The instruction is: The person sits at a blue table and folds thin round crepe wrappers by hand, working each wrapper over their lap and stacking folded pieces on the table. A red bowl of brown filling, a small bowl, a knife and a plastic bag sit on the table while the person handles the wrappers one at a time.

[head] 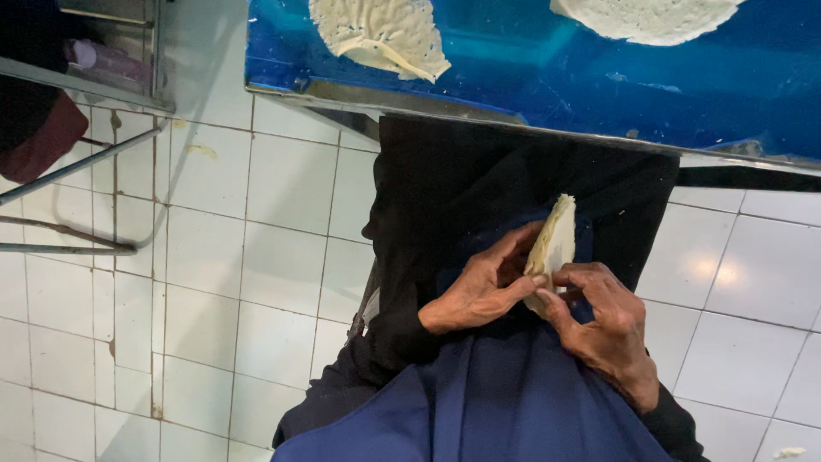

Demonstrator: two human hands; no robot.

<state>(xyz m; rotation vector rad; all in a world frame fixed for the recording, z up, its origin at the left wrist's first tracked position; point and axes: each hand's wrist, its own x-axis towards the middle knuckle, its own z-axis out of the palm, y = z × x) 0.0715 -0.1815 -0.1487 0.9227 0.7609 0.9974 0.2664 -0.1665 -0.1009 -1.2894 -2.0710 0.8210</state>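
Left hand: the left hand (483,291) is curled in front of the person's lap, thumb and fingers (513,245) closed onto the lower left side of a folded dough piece (552,248).
Right hand: the right hand (603,321) meets it from the other side, its fingers (547,310) bent and pinching the bottom end of the same piece, thumb pressed against the dough.
Dough piece: pale cream, folded into a flat wedge, held upright and slightly tilted between both hands, its broad top edge pointing up toward the surface; it touches nothing but the hands and hangs over the dark clothing.
Clothing: a blue apron (505,402) covers the lap under the hands, with a black garment (479,180) above it reaching up to the near edge of the surface.
Surface: a blue surface (547,77) with a metal rim runs across the top of the view.
Flat dough sheets: one thin, pitted dough sheet (380,34) lies near the left end of the surface, with one corner folded over; a second dough round (650,17) lies toward the right, cut off by the top of the view.
Floor: white floor tiles (256,257) with dark grout, stained in places, fill the left and right sides below the surface.
Metal frame: grey metal bars (68,167) cross the far left, near a dark red object I cannot identify.
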